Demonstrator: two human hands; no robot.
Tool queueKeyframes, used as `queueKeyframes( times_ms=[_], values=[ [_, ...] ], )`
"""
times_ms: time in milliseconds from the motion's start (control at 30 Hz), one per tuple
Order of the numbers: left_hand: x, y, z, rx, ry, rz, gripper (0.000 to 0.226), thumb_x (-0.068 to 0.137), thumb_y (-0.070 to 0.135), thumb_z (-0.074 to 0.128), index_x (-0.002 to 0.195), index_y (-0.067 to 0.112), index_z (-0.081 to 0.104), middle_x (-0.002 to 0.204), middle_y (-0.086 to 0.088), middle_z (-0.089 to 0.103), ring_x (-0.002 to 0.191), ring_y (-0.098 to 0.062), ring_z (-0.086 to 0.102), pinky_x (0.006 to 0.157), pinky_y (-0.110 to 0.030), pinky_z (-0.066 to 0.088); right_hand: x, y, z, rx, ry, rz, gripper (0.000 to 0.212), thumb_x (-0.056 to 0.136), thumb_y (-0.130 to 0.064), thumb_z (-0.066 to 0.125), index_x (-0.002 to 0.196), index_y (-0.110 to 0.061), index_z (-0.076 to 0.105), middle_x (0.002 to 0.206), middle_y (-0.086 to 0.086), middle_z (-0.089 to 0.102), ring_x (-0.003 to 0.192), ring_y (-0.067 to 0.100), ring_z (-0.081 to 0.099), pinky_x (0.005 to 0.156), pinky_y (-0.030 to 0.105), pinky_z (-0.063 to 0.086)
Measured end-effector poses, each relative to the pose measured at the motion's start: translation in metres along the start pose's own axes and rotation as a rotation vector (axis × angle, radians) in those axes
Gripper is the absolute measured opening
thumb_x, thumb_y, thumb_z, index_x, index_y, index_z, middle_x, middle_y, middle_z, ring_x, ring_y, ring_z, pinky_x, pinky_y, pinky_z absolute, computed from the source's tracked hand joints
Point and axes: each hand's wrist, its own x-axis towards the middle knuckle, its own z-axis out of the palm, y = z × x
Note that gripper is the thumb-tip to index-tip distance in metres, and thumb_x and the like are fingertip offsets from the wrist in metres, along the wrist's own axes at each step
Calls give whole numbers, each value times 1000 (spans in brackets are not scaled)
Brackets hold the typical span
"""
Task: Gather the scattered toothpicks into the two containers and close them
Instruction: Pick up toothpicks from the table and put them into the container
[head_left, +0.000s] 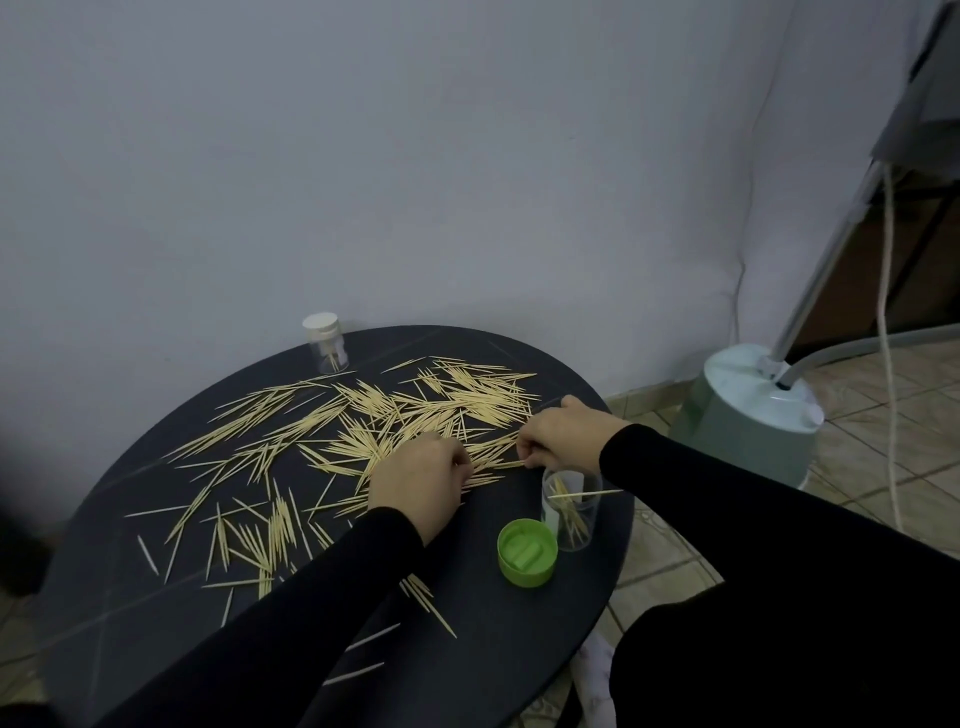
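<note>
- The toothpicks (395, 415) lie scattered over most of the round dark table (571, 613), thickest just beyond the open clear jar (571, 514); they look light, stiff, thin and prone to roll
- The left hand (415, 483), left of the jar, curls over a few picks
- The right hand (563, 436), just behind the jar, pinches some picks
- Best taken in small bundles pinched mid-length
- The green lid (525, 553) lies touching or just beside the jar; the white-capped jar (324, 343) stands well beyond it
</note>
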Motion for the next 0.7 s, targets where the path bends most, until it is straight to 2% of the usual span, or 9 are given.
queueKeyframes(
  times_ms=[200, 367, 500, 600, 633, 700],
  values=[
    [3, 1, 0, -92, 10, -40, 15, 93, 38, 54, 95, 30, 67, 99, 12, 56, 93, -10, 54, 76, -27, 45, -5, 7, 0, 101, 79, 42, 8, 97, -27, 49, 93, -28, 55, 99, -6, 61, 94, 14, 50, 103, 36, 27],
    [8, 3, -1, -257, 48, -121, 9, 91, 40, 59, 87, 33, 64, 91, 17, 58, 87, -5, 54, 75, -25, 43, -11, 13, -3, 284, 99, 134, 7, 97, -28, 51, 93, -33, 54, 99, -8, 60, 98, 16, 51, 98, 34, 38],
    [12, 9, -5, -495, 55, -149, 7, 91, 36, 60, 88, 31, 64, 88, 15, 62, 83, -6, 59, 76, -31, 50, -25, 18, -10, 503, 160, 147, 7, 96, -25, 54, 94, -31, 54, 94, -9, 58, 91, 11, 54, 81, 23, 41],
    [12, 20, -16, -744, 106, -159, 4, 91, 29, 61, 88, 28, 63, 89, 11, 65, 63, 1, 54, 63, -20, 46, -40, 17, -20, 646, 255, 111, 4, 97, -22, 53, 99, -24, 56, 91, -11, 56, 87, 7, 53, 73, 17, 40],
    [12, 25, -20, -840, 119, -164, 3, 91, 28, 61, 91, 27, 63, 90, 9, 66, 62, 0, 54, 61, -18, 45, -45, 15, -24, 694, 283, 92, 5, 98, -21, 52, 97, -24, 56, 89, -11, 57, 86, 7, 53, 73, 17, 41],
    [11, 34, -28, -1034, 133, -162, 6, 91, 25, 61, 95, 25, 65, 92, 5, 68, 77, -7, 61, 69, -19, 49, -55, 10, -31, 825, 324, 36, 14, 98, -18, 51, 89, -26, 57, 84, -13, 57, 83, 5, 54, 77, 20, 42]
  ],
)
